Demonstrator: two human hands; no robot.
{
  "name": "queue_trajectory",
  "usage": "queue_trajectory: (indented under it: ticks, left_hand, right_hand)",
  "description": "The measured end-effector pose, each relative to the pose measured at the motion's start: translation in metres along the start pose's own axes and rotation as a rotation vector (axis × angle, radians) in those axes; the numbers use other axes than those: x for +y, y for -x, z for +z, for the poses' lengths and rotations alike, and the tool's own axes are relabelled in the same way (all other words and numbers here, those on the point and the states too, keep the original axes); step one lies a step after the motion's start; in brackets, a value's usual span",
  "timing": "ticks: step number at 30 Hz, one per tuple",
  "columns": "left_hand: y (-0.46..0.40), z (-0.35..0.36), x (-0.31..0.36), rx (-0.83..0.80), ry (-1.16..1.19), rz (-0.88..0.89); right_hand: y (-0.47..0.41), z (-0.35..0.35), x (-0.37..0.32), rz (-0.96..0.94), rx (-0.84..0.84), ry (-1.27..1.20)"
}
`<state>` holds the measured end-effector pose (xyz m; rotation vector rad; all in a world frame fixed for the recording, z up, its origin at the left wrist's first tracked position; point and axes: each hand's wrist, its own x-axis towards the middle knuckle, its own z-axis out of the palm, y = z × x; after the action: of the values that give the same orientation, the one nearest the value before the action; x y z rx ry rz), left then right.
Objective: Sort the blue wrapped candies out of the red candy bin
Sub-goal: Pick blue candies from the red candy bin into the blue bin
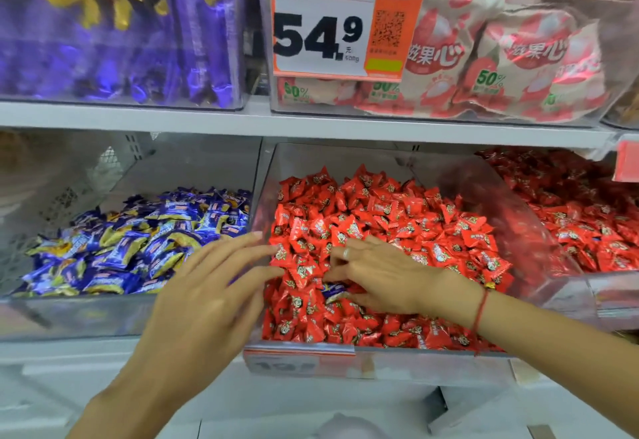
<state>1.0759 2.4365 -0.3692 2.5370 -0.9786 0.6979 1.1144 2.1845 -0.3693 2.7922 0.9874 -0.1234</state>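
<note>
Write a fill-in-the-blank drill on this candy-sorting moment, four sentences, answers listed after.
1. The blue candy lies among ____ candies in the middle bin.
2. The right hand wears a ____ on one finger.
3. The bin of blue candies stands to the ____ of the middle bin.
4. The left hand has its fingers ____ and holds nothing.

Answers: red; ring; left; straight

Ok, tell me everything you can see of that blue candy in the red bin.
The blue candy is one shiny blue wrapper with faint yellow print, mostly buried among red candies near the front of the clear red candy bin. Only a small patch shows. The right hand reaches onto it, fingers curled around it; the left hand hovers open beside it.
</note>
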Motion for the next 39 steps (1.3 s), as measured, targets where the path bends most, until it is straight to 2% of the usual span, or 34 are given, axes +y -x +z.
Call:
queue_trajectory:
  ticks: [6, 11, 17, 22, 26, 32, 39]
  left_hand:
    - [0.002, 0.010, 0.005, 0.141, 0.262, -0.107]
    - [0.004, 0.013, 0.010, 0.182, 0.316, -0.119]
    - [0.001, 0.010, 0.013, 0.222, 0.397, -0.157]
    - [-0.011, 0.008, 0.025, 0.158, 0.373, -0.209]
    - [-0.017, 0.009, 0.031, 0.154, 0.420, -0.200]
    - [-0.013, 0.001, 0.028, 0.343, 0.517, -0.286]
    - [-0.019, -0.012, 0.030, 0.465, 0.984, -0.636]
  right_hand:
    - [-0.007, 0.004, -0.006, 0.059, 0.022, 0.047]
    - [-0.003, -0.004, -0.002, 0.066, 0.011, -0.092]
    - [0.029, -0.009, 0.001, 0.154, 0.093, -0.535]
    - [0.041, -0.027, -0.017, 0.267, 0.141, -1.042]
    - [0.038, -0.044, -0.030, 0.248, 0.141, -1.319]
    - [0.032, -0.052, -0.025, 0.312, 0.239, -1.260]
    - [0.034, -0.055, -0.018, 0.404, 0.244, -1.351]
